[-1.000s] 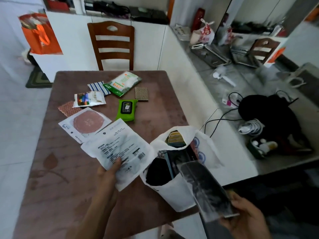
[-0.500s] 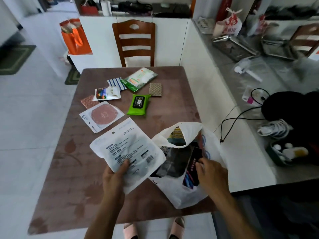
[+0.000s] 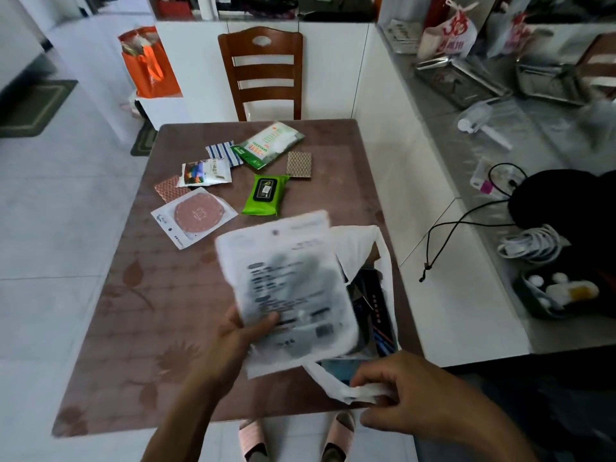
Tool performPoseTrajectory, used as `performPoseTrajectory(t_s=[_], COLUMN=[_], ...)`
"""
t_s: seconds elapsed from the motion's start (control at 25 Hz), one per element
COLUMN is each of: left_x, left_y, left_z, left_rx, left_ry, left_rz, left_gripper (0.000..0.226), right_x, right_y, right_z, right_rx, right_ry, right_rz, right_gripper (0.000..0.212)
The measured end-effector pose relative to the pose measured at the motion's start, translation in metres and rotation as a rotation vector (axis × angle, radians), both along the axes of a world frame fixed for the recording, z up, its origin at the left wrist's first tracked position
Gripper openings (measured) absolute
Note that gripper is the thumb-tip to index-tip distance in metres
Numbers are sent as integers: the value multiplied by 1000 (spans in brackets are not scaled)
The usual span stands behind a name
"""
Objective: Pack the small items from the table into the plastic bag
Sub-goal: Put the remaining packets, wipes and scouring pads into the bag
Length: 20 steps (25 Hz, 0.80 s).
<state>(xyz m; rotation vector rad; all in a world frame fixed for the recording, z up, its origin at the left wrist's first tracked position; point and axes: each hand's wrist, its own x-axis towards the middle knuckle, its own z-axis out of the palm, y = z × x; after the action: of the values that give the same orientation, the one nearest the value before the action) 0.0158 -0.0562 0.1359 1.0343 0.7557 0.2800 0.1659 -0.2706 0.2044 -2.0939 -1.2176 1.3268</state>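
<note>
Change: the white printed pouch (image 3: 286, 291) has swung from the bag's left side to over its mouth, and the right hand has dropped from inside the bag to its near rim.
Left hand (image 3: 240, 338): closed on the pouch's near-left edge, thumb on the printed face; the pouch is lifted, tilted and motion-blurred.
Right hand (image 3: 410, 395): fingers pinched on the near rim of the white plastic bag (image 3: 363, 241), holding it open.
Bag: at the near right corner of the brown table (image 3: 133, 328); dark items show inside, mostly covered by the pouch.
Beyond the bag: green wipes pack (image 3: 265, 195), touching nothing.
Left of the wipes pack: flat white packet with a pink disc (image 3: 194, 215).
Far side of the table: green-and-white packet (image 3: 271, 144), striped sachet (image 3: 222, 154), colourful sachet (image 3: 205, 171), two patterned squares, one tan (image 3: 299, 164) and one reddish (image 3: 169, 189).
Under the table's near edge: pink slippers (image 3: 336, 435).
</note>
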Motion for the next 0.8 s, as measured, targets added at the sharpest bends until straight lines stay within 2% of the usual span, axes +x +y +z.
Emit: performPoseTrajectory(t_s=[0.12,0.2,0.28,0.4,0.48,0.56,0.64,0.68,0.72,0.76,0.8], left_x=[44,64,72,79,89,92,83,75,66,58,53], left_y=[-12,-18,-22,-34,-40,-41,-28,-19,-6,5,14], left_z=[-3,-17,-40,-66,-68,-63,-59,-60,-62,-63,-59], left_rx=[-6,31,61,105,236,545,915,1036,1071,1018,927], left_ry=[243,426,458,350,359,450,533,582,676,784,853], left_rz=[-412,-582,-630,-374,-367,-403,-206,-102,-48,-40,-63], left_gripper=[23,23,27,31,31,33,34,41,50,54,48], right_x=[-5,-4,-1,2,3,4,8,11,14,16,16], right_y=[1,0,-2,-2,-2,-2,-3,-3,-3,-2,1], right_z=[2,2,3,5,5,3,-1,-5,-8,-13,-15], right_rx=[22,35,41,35,31,6,0,-2,-7,-19,-22], right_ry=[-16,-1,-11,-12,-1,3,-67,-118,-169,-211,-234], right_rz=[-31,-73,-91,-123,-134,-150,-175,-198,-213,-213,-213], right_gripper=[29,31,27,22,20,20,24,25,24,19,14])
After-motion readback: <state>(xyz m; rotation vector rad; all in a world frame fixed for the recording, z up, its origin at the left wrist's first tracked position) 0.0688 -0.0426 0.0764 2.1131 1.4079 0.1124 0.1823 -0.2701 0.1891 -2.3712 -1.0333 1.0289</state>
